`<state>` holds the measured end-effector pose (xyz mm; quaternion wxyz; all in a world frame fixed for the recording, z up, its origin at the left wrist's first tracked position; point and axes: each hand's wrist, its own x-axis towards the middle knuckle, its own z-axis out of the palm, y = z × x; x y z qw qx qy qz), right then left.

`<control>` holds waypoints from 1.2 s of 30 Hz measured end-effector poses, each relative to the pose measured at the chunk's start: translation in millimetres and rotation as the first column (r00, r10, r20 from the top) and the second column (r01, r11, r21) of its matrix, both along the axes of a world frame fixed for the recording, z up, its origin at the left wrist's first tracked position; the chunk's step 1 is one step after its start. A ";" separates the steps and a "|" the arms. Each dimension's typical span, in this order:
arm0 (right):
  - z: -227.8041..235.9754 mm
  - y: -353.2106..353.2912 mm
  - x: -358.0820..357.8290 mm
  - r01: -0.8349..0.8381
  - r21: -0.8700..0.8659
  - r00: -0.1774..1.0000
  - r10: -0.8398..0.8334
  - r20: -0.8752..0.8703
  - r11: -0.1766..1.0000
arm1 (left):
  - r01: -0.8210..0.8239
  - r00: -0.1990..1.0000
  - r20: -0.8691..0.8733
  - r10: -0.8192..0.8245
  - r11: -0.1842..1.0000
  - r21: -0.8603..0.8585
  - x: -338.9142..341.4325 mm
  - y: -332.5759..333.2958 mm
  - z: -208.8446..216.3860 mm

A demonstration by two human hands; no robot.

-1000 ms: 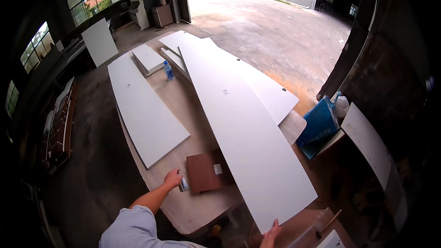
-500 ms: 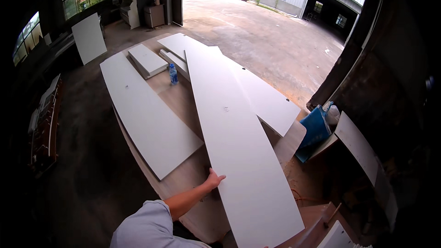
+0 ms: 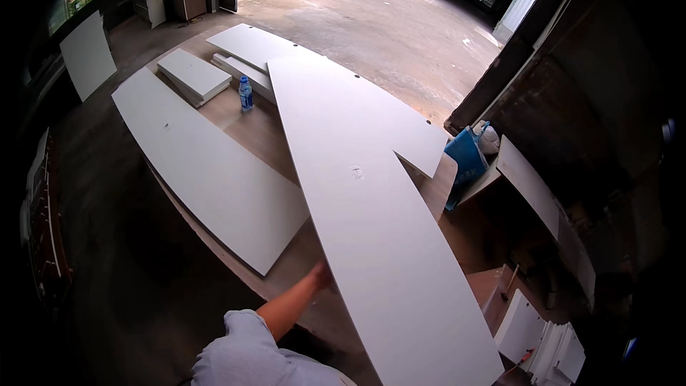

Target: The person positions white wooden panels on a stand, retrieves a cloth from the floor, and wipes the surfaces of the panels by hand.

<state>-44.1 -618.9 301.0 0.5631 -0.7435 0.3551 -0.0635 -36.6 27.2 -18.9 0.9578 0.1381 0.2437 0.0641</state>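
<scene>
My left hand (image 3: 321,272) is at the left edge of the long, flat white panel (image 3: 364,207), grip hidden, can't tell; panel extends rightward over the pale-brown counter (image 3: 263,136), long axis far-left to near-right, right hand out of view.

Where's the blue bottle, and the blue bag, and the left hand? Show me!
Blue bottle (image 3: 246,94): head view, middle of its body.
Blue bag (image 3: 466,159): head view, on its blue side.
Left hand (image 3: 321,275): head view, middle of the part that shows.
</scene>
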 end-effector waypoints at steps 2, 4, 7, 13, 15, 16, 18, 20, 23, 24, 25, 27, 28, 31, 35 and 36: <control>7.4 -6.9 -14.9 -0.037 0.014 0.999 0.037 -0.036 0.999 | -0.118 0.903 0.427 0.042 0.981 0.152 -21.2 39.8 -58.9; 51.0 -42.6 -74.4 0.063 -0.066 0.998 -0.064 -0.010 0.996 | 0.000 0.967 0.253 0.006 1.000 -0.024 22.7 10.5 -52.5; 105.1 -74.1 -148.1 0.100 -0.234 0.991 -0.119 -0.067 0.967 | 0.102 0.991 0.094 -0.097 0.993 -0.053 54.3 -20.2 -34.5; 91.9 -67.0 -243.3 -0.101 -0.764 0.957 -0.149 -0.250 0.637 | 0.257 0.966 0.017 -0.258 0.965 0.041 92.8 -77.9 -1.3; 21.3 -88.9 -269.9 0.027 -0.651 0.975 -0.163 -0.150 0.759 | 0.261 0.964 0.020 -0.267 0.955 0.139 100.2 -64.2 8.5; -4.0 -107.8 -294.6 0.092 -0.602 0.961 -0.228 -0.155 0.794 | 0.283 0.957 0.022 -0.291 0.944 0.168 101.2 -66.3 17.3; 13.2 -68.8 -310.1 0.021 -0.605 0.947 -0.210 -0.244 0.796 | 0.286 0.951 0.036 -0.306 0.921 0.263 106.2 -55.5 54.0; -5.1 -82.6 -382.4 0.082 -0.609 0.921 -0.294 -0.257 0.789 | 0.336 0.926 0.067 -0.372 0.890 0.309 103.5 -85.3 92.8; -81.7 -99.1 -495.8 0.161 -0.634 0.882 -0.398 -0.251 0.757 | 0.375 0.874 0.161 -0.459 0.846 0.378 85.4 -129.6 156.2; -106.9 -90.2 -513.7 0.218 -0.587 0.881 -0.416 -0.226 0.779 | 0.374 0.850 0.201 -0.486 0.828 0.418 80.9 -135.9 183.5; -130.0 -78.6 -533.6 0.262 -0.544 0.877 -0.432 -0.211 0.797 | 0.367 0.832 0.233 -0.503 0.815 0.448 65.4 -139.1 209.1; -178.9 -56.7 -570.7 0.368 -0.423 0.866 -0.471 -0.168 0.828 | 0.362 0.768 0.318 -0.557 0.785 0.503 50.1 -160.3 261.6; -203.2 -41.0 -588.4 0.515 -0.292 0.825 -0.559 -0.088 0.806 | 0.361 0.725 0.362 -0.586 0.771 0.525 38.0 -177.6 288.3; -274.8 -0.1 -646.5 0.619 0.042 0.762 -0.613 0.206 0.784 | 0.396 0.565 0.486 -0.667 0.735 0.550 -1.2 -249.8 356.5; -294.9 43.2 -691.6 0.516 0.261 0.833 -0.549 0.072 0.816 | 0.474 0.263 0.636 -0.726 0.671 0.570 -40.5 -350.5 459.3; -278.6 61.8 -681.4 0.523 0.415 0.814 -0.580 0.014 0.744 | 0.479 0.182 0.663 -0.726 0.655 0.585 -47.6 -366.7 491.3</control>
